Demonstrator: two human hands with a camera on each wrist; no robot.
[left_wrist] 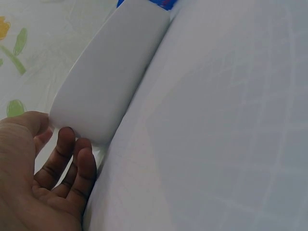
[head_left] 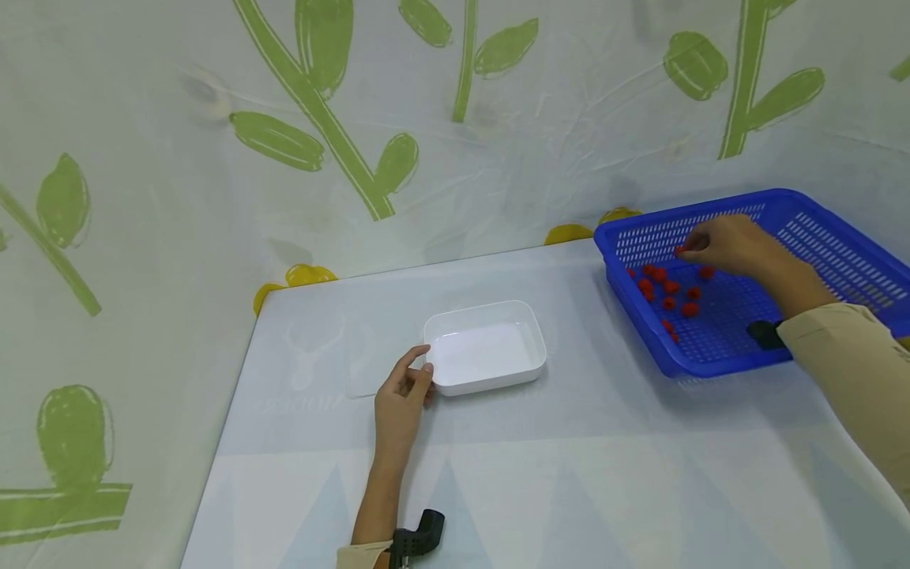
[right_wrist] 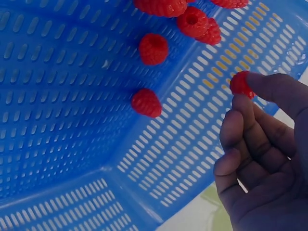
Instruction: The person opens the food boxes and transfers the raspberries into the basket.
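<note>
My left hand [head_left: 401, 403] holds the left end of a shallow white dish [head_left: 485, 387], its thumb at the rim and bent fingers against the outer wall. The same dish [left_wrist: 108, 72] fills the upper part of the left wrist view, its base on the table. Above the blue basket [head_left: 650, 340], my right hand [head_left: 735, 249] pinches a raspberry [right_wrist: 241, 84] between thumb and fingertip; the other fingers curl loosely. Several red raspberries [head_left: 670, 287] lie on the basket's floor, mostly toward its left side. Bare white shows inside the dish.
A thin clear sheet or lid [head_left: 366, 359] lies left of the dish, partly behind the left hand. White cloth with green leaf prints [head_left: 277, 142] hangs behind the table [head_left: 498, 490]. The basket's raised rim stands between the right forearm and the dish.
</note>
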